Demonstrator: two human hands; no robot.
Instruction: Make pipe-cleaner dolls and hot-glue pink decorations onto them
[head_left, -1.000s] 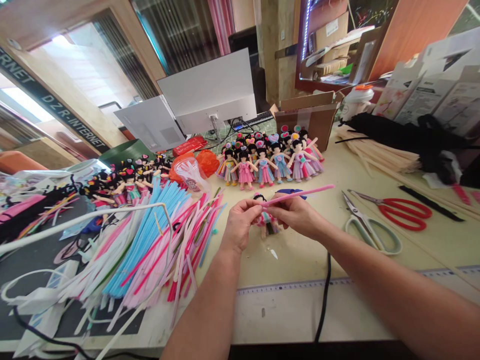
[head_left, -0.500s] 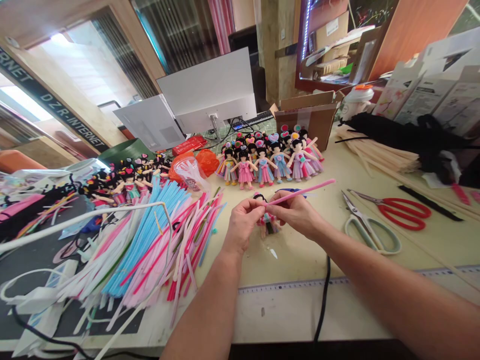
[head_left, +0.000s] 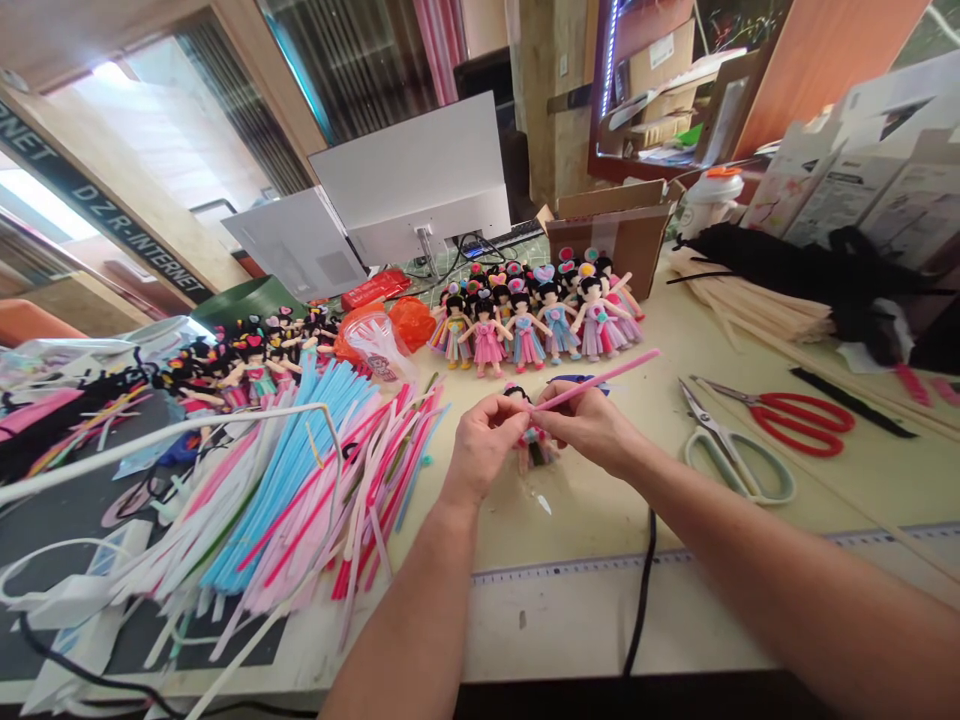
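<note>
A pink pipe cleaner point(head_left: 619, 370) runs between my two hands, its long free end pointing up to the right. My left hand point(head_left: 486, 435) pinches its near end between thumb and fingertips. Close beside it, my right hand point(head_left: 589, 422) grips the same pipe cleaner with thumb and forefinger. Just behind and below my fingertips is a small black-haired pipe-cleaner doll point(head_left: 536, 448), partly covered by the hands. A dark blue object point(head_left: 574, 380) lies behind my right hand, mostly hidden.
Finished dolls point(head_left: 525, 325) stand in rows at the back. Bundles of coloured pipe cleaners point(head_left: 300, 490) spread across the left. Grey-handled scissors point(head_left: 739, 460) and red-handled pliers point(head_left: 802, 420) lie to the right. A measuring tape point(head_left: 570, 568) runs along the front; a black cable point(head_left: 641, 600) crosses it.
The pipe cleaner's free end sits slightly lower and further left in view. Both hands keep their pinch, and the whole view has shifted a little.
</note>
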